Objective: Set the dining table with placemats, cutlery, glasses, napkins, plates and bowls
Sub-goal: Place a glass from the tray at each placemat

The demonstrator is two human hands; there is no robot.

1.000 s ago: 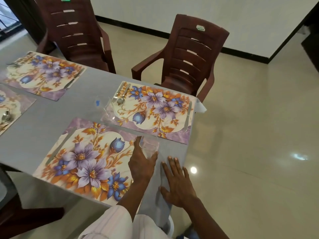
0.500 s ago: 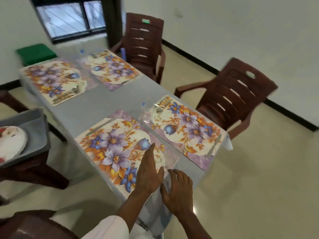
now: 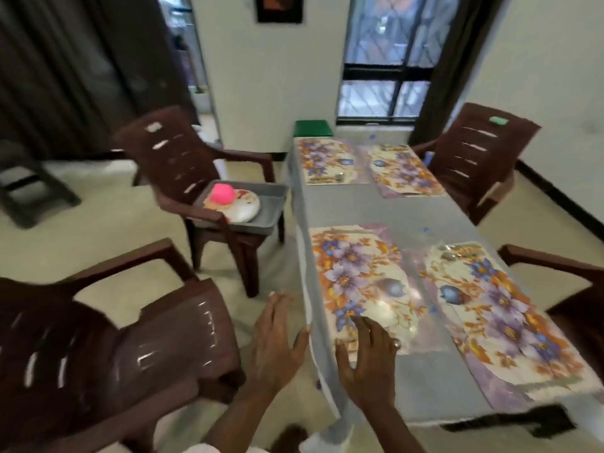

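The grey dining table [image 3: 376, 207] carries several floral placemats: near left [image 3: 356, 273], near right [image 3: 500, 308], far left [image 3: 323, 161] and far right [image 3: 405, 168]. Blurred cutlery [image 3: 454, 251] lies at the far end of the near right mat. My right hand [image 3: 369, 358] rests on the near corner of the near left mat, fingers spread. My left hand [image 3: 277, 348] hovers with straight fingers beside the table's left edge and holds nothing. A grey tray [image 3: 271, 204] on a chair seat holds white plates [image 3: 242, 207] and a pink bowl [image 3: 222, 192].
Brown plastic chairs ring the table: one at near left [image 3: 114, 338], one under the tray [image 3: 173, 158], one at far right [image 3: 474, 152], another at the right edge [image 3: 572, 289]. A green stool [image 3: 312, 128] stands past the table's far end under the window.
The view has swung left, bringing the tray chair into sight. My left hand has come off the mat and now sits beside the table edge. My right hand has shifted onto the mat's corner.
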